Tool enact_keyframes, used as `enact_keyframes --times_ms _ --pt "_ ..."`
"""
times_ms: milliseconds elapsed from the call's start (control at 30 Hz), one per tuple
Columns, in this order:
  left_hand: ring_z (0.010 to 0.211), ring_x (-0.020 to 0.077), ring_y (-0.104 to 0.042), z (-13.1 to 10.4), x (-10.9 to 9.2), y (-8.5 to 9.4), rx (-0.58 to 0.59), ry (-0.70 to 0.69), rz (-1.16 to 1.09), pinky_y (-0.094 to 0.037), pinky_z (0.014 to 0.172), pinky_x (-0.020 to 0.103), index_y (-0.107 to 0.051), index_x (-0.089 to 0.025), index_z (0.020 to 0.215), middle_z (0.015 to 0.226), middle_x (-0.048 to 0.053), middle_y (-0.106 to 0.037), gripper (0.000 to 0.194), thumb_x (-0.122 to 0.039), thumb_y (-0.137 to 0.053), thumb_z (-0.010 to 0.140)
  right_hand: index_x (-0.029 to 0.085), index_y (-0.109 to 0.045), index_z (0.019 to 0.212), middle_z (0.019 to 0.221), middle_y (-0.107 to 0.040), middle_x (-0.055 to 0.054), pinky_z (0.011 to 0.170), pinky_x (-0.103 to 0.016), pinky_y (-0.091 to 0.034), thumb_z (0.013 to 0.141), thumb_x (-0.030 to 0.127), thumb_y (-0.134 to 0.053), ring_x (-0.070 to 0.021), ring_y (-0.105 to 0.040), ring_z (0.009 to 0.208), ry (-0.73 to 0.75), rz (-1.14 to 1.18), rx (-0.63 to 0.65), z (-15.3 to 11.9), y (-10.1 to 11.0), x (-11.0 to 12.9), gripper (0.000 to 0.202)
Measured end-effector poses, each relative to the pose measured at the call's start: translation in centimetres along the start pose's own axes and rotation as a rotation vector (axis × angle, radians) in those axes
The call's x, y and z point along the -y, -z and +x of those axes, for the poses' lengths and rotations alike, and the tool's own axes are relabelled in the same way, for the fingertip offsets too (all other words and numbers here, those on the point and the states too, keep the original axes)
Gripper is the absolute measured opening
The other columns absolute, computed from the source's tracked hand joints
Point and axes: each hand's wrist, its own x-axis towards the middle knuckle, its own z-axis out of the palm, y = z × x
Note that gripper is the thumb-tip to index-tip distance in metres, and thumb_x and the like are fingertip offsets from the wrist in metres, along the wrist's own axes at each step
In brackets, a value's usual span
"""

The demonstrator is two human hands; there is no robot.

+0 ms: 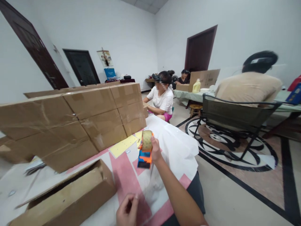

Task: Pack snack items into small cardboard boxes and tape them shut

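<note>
My right hand (155,149) grips a tape dispenser (144,158) with an orange and blue body, held up over the table. A roll of yellowish tape (147,140) sits in it. Lower down, my left hand (128,208) is curled with thumb and fingers drawn together; whatever may be between them cannot be made out. To its left lies a long cardboard box (77,201) with a gap along its top. Beyond it, a wall of stacked cardboard boxes (98,116) with tape across their faces stands on the table.
A white, pink and yellow cloth (124,171) covers the table. A person in a white top (163,99) sits beyond the stacked boxes. At the right, another person sits in a dark folding chair (235,114) at a second table, with a yellow bottle (196,85) on it.
</note>
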Motion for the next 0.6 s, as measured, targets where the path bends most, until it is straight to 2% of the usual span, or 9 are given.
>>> enact_keyframes --times_ms 100,167,200,267,333,400,467,533,600 --pt "0.075 0.0194 -0.059 1.0 -1.9 0.7 -0.049 -0.076 0.014 -0.049 0.070 0.028 -0.067 -0.017 0.084 0.080 0.004 -0.063 0.053 -0.069 -0.073 0.073 0.018 -0.060 0.066 0.056 -0.063 -0.003 0.055 -0.031 -0.058 0.077 0.079 -0.061 -0.0209 -0.069 0.058 0.047 -0.042 -0.021 0.0 0.3 0.3 0.062" --pt "0.089 0.0218 -0.062 2.3 -3.4 0.8 -0.134 -0.199 0.028 -0.052 0.082 0.033 -0.065 -0.018 0.101 0.100 0.008 -0.065 0.053 -0.061 -0.077 0.072 0.018 -0.061 0.068 0.057 -0.063 -0.003 0.056 -0.030 -0.058 0.079 0.078 -0.061 -0.0203 -0.069 0.059 0.056 -0.039 -0.001 -0.1 0.2 0.4 0.061" --pt "0.098 0.0236 -0.063 3.0 -4.1 0.7 -0.124 -0.255 0.039 -0.051 0.088 0.036 -0.062 -0.019 0.110 0.111 0.010 -0.064 0.056 -0.056 -0.080 0.072 0.018 -0.062 0.070 0.057 -0.064 -0.003 0.056 -0.030 -0.058 0.080 0.078 -0.059 -0.0201 -0.069 0.060 0.053 -0.032 0.013 -0.2 0.1 0.5 0.061" --pt "0.117 0.0278 -0.060 4.4 -5.3 0.2 -0.015 -0.319 0.052 -0.048 0.099 0.042 -0.054 -0.022 0.126 0.131 0.015 -0.060 0.068 -0.047 -0.084 0.070 0.017 -0.063 0.073 0.059 -0.065 -0.003 0.056 -0.030 -0.058 0.081 0.078 -0.057 -0.0199 -0.069 0.059 0.038 -0.022 0.035 -0.4 -0.1 0.6 0.062" --pt "0.130 0.0304 -0.055 5.3 -6.1 -0.5 0.144 -0.300 0.040 -0.043 0.106 0.046 -0.046 -0.024 0.136 0.139 0.017 -0.057 0.080 -0.040 -0.087 0.069 0.017 -0.065 0.075 0.060 -0.066 -0.004 0.056 -0.031 -0.058 0.082 0.079 -0.056 -0.0197 -0.068 0.058 0.020 -0.019 0.059 -0.6 -0.4 0.6 0.063" --pt "0.129 0.0289 -0.057 5.6 -6.5 -1.4 0.250 -0.211 0.011 -0.043 0.107 0.045 -0.042 -0.025 0.141 0.131 0.014 -0.063 0.086 -0.036 -0.087 0.069 0.017 -0.065 0.076 0.061 -0.066 -0.004 0.056 -0.030 -0.058 0.083 0.078 -0.056 -0.0195 -0.068 0.058 0.015 -0.012 0.082 -0.6 -0.6 0.5 0.062" --pt "0.112 0.0238 -0.066 5.4 -6.7 -2.1 0.287 -0.101 -0.036 -0.047 0.100 0.040 -0.042 -0.023 0.142 0.106 0.007 -0.071 0.083 -0.035 -0.085 0.073 0.017 -0.066 0.078 0.063 -0.067 -0.004 0.056 -0.030 -0.058 0.084 0.076 -0.056 -0.0190 -0.069 0.059 0.014 0.005 0.100 -0.6 -0.5 0.3 0.060" --pt "0.087 0.0176 -0.069 4.9 -6.8 -2.4 0.288 -0.029 -0.083 -0.051 0.089 0.033 -0.044 -0.020 0.140 0.079 -0.001 -0.068 0.071 -0.035 -0.078 0.079 0.017 -0.066 0.079 0.065 -0.067 -0.003 0.056 -0.029 -0.057 0.086 0.074 -0.057 -0.0184 -0.068 0.059 0.014 0.017 0.102 -0.5 -0.4 0.2 0.059" --pt "0.071 0.0132 -0.064 4.5 -7.0 -2.4 0.272 -0.022 -0.109 -0.051 0.079 0.028 -0.048 -0.018 0.136 0.066 -0.007 -0.062 0.060 -0.033 -0.073 0.083 0.017 -0.065 0.079 0.064 -0.066 -0.003 0.056 -0.029 -0.057 0.086 0.075 -0.055 -0.0181 -0.068 0.059 0.017 0.012 0.094 -0.5 -0.3 0.2 0.059"
